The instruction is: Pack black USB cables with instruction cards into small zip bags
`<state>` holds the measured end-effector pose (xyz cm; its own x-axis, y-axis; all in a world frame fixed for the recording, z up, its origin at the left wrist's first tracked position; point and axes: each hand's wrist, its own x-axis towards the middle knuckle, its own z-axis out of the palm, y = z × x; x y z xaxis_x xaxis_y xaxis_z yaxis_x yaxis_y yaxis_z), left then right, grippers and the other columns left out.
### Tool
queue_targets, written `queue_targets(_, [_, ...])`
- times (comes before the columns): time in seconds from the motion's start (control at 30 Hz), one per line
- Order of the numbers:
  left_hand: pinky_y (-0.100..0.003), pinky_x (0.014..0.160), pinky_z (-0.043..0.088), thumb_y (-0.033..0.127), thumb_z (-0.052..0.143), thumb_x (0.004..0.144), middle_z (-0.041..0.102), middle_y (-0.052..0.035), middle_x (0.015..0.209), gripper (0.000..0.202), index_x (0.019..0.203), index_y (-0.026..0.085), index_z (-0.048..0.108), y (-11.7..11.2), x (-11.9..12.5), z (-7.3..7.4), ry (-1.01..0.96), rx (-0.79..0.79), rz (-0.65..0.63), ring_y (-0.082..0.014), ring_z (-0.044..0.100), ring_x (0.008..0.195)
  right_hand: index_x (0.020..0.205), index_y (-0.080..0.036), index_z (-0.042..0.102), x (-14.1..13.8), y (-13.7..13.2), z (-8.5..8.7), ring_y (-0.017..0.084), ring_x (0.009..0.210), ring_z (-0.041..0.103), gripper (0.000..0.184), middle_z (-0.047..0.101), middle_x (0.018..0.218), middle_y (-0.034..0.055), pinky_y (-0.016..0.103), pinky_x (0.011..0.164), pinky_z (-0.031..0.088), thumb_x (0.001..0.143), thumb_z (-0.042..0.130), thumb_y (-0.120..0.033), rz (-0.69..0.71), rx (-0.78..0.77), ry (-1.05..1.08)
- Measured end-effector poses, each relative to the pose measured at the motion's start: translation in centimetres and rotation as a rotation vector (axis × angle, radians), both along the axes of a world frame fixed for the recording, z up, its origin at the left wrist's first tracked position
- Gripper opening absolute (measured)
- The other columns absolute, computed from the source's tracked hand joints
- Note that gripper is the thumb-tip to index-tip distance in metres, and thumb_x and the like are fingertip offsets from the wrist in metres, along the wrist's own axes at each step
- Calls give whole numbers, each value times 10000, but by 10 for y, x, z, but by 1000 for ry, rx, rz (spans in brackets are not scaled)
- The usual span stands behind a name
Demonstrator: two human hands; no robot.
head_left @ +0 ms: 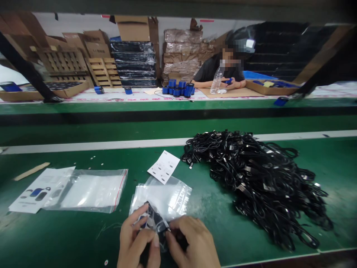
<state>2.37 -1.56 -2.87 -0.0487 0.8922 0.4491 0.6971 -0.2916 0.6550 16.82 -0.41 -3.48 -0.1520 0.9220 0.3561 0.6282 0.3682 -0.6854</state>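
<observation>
Close to the table's front edge, my left hand [138,238] and my right hand [192,240] both pinch a small clear plastic bag [152,219]. Something black shows inside the bag, perhaps a coiled cable, but plastic and fingers partly cover it. Just beyond lie several flat clear bags [164,193], with a printed leaflet [164,167] resting across their far edge. To the right spreads a large heap of black cables [259,178] with metal plugs.
Another clear bag with a red seal line [92,190] overlaps a printed sheet [36,193] on the left, near a wooden stick [32,171]. Across the green table [83,230], a co-worker [231,67] sits behind blue cylindrical items [178,89] and a water bottle [216,80].
</observation>
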Motion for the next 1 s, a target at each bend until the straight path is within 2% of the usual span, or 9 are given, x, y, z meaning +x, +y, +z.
queue_targets(0.17, [-332, 868, 454, 144, 418, 871, 448, -66, 1247, 232, 693, 230, 541, 1, -2, 1, 18, -27, -11, -191, 539, 1038, 848, -216, 624, 0, 0, 8, 142, 609, 555, 140, 614, 710, 4, 238, 566, 395, 861, 517, -126, 21, 274, -74])
queue_targets(0.27, [-379, 875, 433, 145, 446, 857, 457, -66, 1248, 199, 725, 233, 565, 3, -1, -2, 79, -9, -31, -218, 518, 1066, 984, -224, 657, -5, 1, 6, 158, 569, 542, 200, 626, 697, 13, 255, 518, 387, 928, 468, -193, -18, 332, -238])
queue_targets(0.37, [-411, 882, 416, 123, 457, 839, 458, -75, 1236, 204, 708, 227, 572, 4, 1, -6, 138, 34, -38, -239, 497, 1083, 853, -174, 674, -11, 3, -1, 182, 538, 527, 331, 610, 654, 46, 278, 482, 382, 959, 362, -203, -98, 370, -240])
queue_targets(0.43, [-408, 878, 417, 116, 459, 830, 459, -75, 1235, 207, 694, 225, 571, 5, 1, -8, 147, 53, -45, -240, 492, 1084, 776, -180, 662, -10, 4, -4, 184, 553, 542, 328, 598, 650, 50, 273, 491, 406, 935, 375, -197, -104, 295, -135])
queue_targets(0.6, [-390, 859, 443, 131, 454, 830, 448, -77, 1243, 197, 712, 226, 579, 3, 0, -13, 115, 52, -26, -229, 501, 1065, 792, -197, 664, 2, 3, 3, 128, 546, 592, 135, 602, 695, 11, 190, 494, 453, 769, 539, -152, 45, -234, 187])
queue_targets(0.7, [-381, 858, 452, 166, 436, 852, 433, -73, 1278, 234, 677, 221, 582, 0, 1, -16, 81, 52, 12, -221, 519, 1056, 781, -183, 688, 6, 4, 10, 106, 508, 579, 122, 591, 676, 4, 173, 475, 448, 770, 569, -153, 78, -356, 315])
queue_targets(0.83, [-408, 894, 432, 186, 442, 852, 438, -57, 1295, 254, 636, 224, 571, -2, 5, -20, 24, 83, 37, -225, 530, 1070, 710, -203, 678, -2, 3, 10, 124, 574, 562, 171, 542, 663, 5, 188, 503, 427, 791, 558, -112, 112, -132, 191])
queue_targets(0.93, [-420, 856, 427, 146, 449, 825, 433, -53, 1292, 226, 634, 224, 543, -4, 9, -20, 31, 130, 27, -235, 523, 1078, 636, -196, 599, -10, 0, 4, 150, 611, 539, 192, 519, 686, 18, 222, 522, 415, 790, 536, -100, -34, 115, 17])
queue_targets(1.0, [-415, 842, 421, 111, 458, 799, 437, -54, 1281, 217, 630, 226, 530, -7, 11, -18, 48, 164, 14, -235, 512, 1090, 707, -192, 566, -13, 0, 2, 154, 623, 558, 94, 566, 778, 38, 236, 544, 437, 745, 580, -107, -160, 97, 29])
